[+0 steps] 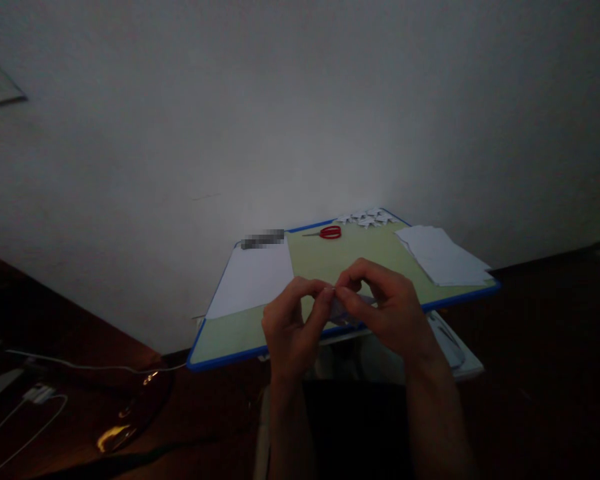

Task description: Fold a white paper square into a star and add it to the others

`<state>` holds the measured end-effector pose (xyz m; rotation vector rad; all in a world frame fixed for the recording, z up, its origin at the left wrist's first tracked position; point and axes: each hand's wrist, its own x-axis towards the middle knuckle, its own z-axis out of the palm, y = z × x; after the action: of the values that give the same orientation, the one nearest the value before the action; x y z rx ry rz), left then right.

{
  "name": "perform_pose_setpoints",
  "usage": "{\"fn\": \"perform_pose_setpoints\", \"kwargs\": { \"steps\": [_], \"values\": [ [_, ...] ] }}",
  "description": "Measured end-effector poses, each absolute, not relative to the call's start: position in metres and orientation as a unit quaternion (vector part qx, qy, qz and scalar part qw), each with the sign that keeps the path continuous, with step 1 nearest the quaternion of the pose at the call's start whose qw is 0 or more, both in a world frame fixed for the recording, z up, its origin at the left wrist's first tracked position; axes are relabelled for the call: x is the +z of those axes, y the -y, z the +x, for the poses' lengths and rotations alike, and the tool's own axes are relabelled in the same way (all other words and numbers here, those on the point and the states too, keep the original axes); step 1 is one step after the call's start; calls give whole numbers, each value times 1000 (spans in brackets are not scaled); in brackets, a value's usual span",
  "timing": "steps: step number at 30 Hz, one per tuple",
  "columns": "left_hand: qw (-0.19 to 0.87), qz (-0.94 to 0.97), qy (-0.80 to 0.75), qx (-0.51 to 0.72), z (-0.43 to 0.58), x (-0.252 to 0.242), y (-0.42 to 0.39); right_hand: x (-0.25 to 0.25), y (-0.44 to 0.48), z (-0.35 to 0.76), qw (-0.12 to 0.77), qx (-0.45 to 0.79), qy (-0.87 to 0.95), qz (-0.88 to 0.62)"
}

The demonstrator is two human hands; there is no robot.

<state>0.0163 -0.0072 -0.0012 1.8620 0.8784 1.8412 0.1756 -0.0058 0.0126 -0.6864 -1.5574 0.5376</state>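
Note:
Above the near edge of the green table [360, 257] with blue edging, both hands pinch a small piece of white paper [344, 313]. My left hand [296, 327] holds it between thumb and index finger. Thumb and fingertips of my right hand [386, 303] meet the left ones at the paper's upper edge. The paper looks folded, but the fingers cover part of it. Beyond the hands lies a pair of red-handled scissors [330, 232], and behind them is a cluster of white paper cut-outs [367, 219] with pointed ends.
A white sheet [255, 277] covers the table's left part, with a blurred dark object [263, 239] at its far edge. Several loose sheets [443, 257] are stacked at the right. A white shelf [455, 347] shows below. The wall [300, 120] stands directly behind; a cable [95, 365] runs left.

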Motion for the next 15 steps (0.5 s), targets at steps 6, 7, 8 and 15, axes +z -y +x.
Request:
{"fn": "perform_pose_setpoints", "kwargs": {
  "steps": [6,7,8,15],
  "values": [
    [180,604,-348,694,17,-7,3,13,6,175,635,203,681,-305],
    [179,601,-352,695,17,-8,2,12,6,175,635,201,680,-306],
    [177,600,-357,694,17,-9,1,11,5,174,637,195,679,-306],
    [184,557,-391,709,21,-9,-3,5,0,170,644,211,663,-317]
  ]
}}
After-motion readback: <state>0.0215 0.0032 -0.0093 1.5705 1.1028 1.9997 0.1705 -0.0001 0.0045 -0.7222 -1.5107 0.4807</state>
